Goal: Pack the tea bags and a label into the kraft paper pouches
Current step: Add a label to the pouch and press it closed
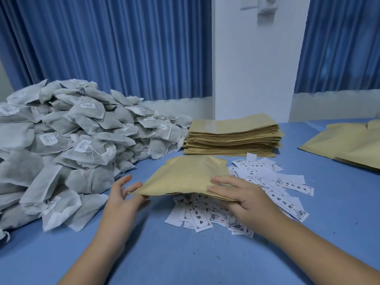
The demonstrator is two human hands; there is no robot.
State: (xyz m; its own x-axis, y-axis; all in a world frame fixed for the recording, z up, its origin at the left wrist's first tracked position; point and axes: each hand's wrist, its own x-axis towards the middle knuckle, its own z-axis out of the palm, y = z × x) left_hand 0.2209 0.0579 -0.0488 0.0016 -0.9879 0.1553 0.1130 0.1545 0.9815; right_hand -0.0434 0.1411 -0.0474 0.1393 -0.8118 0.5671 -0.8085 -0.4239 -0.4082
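The pouch (pixel 189 177) you hold hides some of the labels (pixel 287 188) under it. Your heap of tea bags (pixel 61 145) runs off the left edge. The flat pouches (pixel 353 149) on your right get cut off too.

A table covered in blue cloth (pixel 185 254) spreads out in front of me. Beyond it, pleated blue curtains (pixel 107 48) hang to my left and right, with a white pillar (pixel 253 68) between them. A white socket plate (pixel 249 3) sits high on the pillar. A pale low wall (pixel 333 105) runs under the right curtain. The light is soft and even.
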